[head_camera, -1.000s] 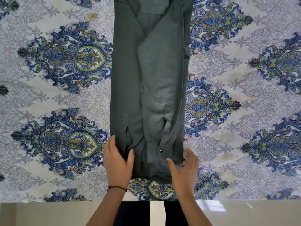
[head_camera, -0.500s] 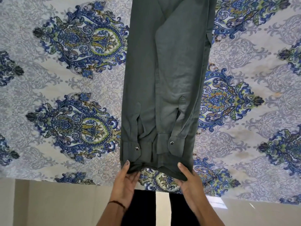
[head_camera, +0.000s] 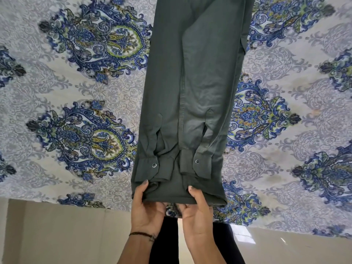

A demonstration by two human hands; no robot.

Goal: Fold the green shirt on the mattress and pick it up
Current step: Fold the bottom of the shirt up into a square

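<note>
Left hand (head_camera: 145, 206) and right hand (head_camera: 197, 208) each grip the near hem of the narrow-folded green shirt (head_camera: 190, 92) lying on the patterned mattress (head_camera: 76, 92).

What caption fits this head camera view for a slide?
Left hand and right hand pinch the near hem of the folded green shirt on the patterned mattress.

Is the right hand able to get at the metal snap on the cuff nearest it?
Probably yes: the right hand grips the near hem of the green shirt, and the snap lies uncovered just beyond its thumb. It would need to release the hem first.
</note>
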